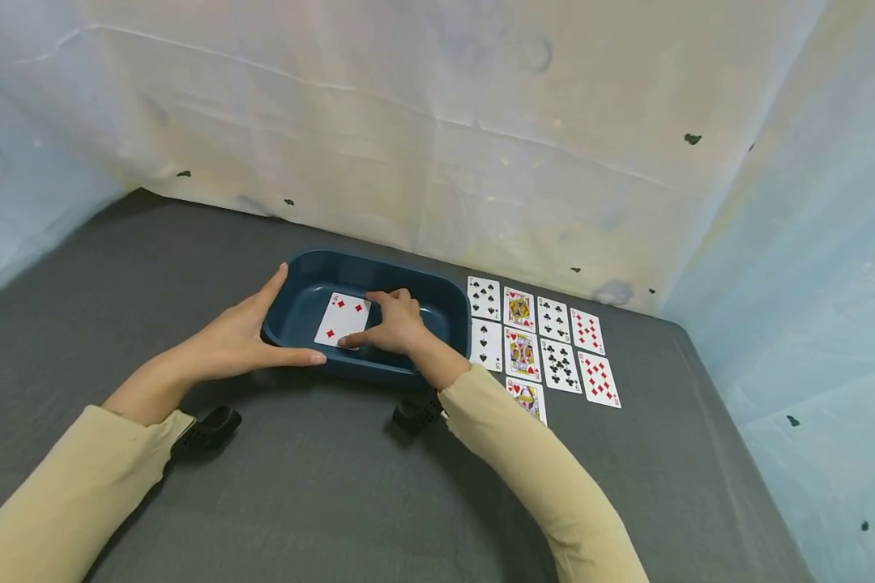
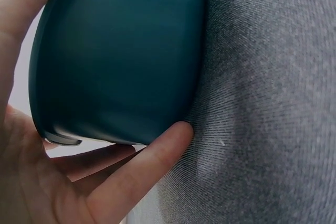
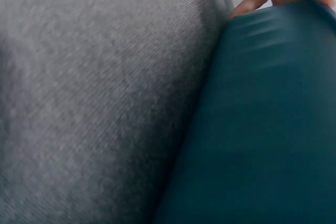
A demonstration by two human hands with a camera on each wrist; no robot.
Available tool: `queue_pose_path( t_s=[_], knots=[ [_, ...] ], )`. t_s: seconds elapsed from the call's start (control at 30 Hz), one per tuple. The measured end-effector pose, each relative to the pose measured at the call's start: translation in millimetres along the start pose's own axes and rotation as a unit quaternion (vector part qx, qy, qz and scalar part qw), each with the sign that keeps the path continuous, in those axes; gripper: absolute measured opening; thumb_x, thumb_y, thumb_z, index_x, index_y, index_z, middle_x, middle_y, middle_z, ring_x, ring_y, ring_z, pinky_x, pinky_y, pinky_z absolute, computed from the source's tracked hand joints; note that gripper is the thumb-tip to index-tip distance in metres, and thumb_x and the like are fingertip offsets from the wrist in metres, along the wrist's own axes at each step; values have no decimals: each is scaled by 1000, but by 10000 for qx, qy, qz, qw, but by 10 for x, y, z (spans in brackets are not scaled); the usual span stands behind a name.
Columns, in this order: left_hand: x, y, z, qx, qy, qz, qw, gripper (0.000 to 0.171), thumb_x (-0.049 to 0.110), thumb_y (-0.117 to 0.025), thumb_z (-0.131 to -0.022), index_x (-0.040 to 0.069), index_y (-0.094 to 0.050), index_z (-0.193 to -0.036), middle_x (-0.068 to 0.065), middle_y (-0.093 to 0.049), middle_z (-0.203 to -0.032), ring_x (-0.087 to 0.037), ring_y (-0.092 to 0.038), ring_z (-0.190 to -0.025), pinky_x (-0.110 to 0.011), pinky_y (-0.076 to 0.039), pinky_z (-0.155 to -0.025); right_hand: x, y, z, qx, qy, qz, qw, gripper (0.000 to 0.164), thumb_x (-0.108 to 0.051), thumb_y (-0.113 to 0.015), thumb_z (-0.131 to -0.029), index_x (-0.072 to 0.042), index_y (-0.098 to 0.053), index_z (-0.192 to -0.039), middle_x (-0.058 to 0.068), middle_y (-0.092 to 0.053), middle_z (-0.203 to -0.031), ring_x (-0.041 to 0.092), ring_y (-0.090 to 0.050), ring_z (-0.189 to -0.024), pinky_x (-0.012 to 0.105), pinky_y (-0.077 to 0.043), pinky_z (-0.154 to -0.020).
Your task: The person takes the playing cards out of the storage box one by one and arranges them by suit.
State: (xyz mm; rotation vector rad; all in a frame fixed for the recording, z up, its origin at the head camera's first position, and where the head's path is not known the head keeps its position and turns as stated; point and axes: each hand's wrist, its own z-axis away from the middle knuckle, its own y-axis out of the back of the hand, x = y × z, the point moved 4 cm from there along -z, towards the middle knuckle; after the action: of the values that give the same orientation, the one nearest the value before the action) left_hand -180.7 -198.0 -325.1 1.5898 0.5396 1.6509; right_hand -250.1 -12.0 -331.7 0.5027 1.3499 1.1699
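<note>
A dark blue-green plastic tray (image 1: 437, 295) with rounded corners rests on the cloth. Spread around its left end, my left hand (image 1: 244, 334) holds it, thumb along the front wall and fingers at the far left corner. In the left wrist view, its fingers (image 2: 147, 169) wrap the tray's outer wall (image 2: 121, 51). Inside lies a four of diamonds (image 1: 338, 318), face up. My right hand (image 1: 399, 325) reaches in and grips that card by its right side, thumb at the near edge and index finger at the far edge. In the right wrist view the tray wall hides this hand.
Right of the tray, face-up cards lie in columns by suit: spades (image 1: 484, 300), heart face cards (image 1: 522, 354), clubs (image 1: 560, 364) and diamonds (image 1: 599, 379). My right sleeve (image 1: 532, 461) covers part of the layout. A pale sheet (image 1: 408, 121) hangs behind the grey table cloth (image 1: 299, 486).
</note>
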Motion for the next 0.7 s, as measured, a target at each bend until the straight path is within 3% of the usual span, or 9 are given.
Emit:
queue_pose_path(
  t_s=[0.37, 0.57, 0.7],
  knots=[
    [7, -1, 1, 38, -25, 5, 10000, 131, 63, -74, -72, 15, 20, -151, -30, -3, -157, -54, -15, -140, -71, -22, -104, -6, 4, -1, 77, -160, 309, 9994, 86, -42, -85, -69, -20, -46, -143, 9, -38, -139, 24, -35, -120, 39, -36, -100],
    [6, 7, 9, 67, -30, 55, 10000, 132, 62, -74, -72, 15, 19, -151, -30, -3, -157, -53, -15, -140, -70, -22, -105, 1, 9, 12, 133, -193, -133, 9996, 86, -34, -89, -67, -15, -44, -138, 13, -40, -136, 26, -38, -118, 40, -38, -100],
    [10, 1, 4, 70, -24, 43, 10000, 131, 62, -74, -72, 15, 19, -151, -30, -5, -157, -53, -16, -140, -70, -23, -105, 0, 6, 20, 169, 35, -775, 9968, 85, -20, -88, -69, -15, -35, -135, 12, -54, -122, 23, -52, -104, 34, -46, -86]
  ],
)
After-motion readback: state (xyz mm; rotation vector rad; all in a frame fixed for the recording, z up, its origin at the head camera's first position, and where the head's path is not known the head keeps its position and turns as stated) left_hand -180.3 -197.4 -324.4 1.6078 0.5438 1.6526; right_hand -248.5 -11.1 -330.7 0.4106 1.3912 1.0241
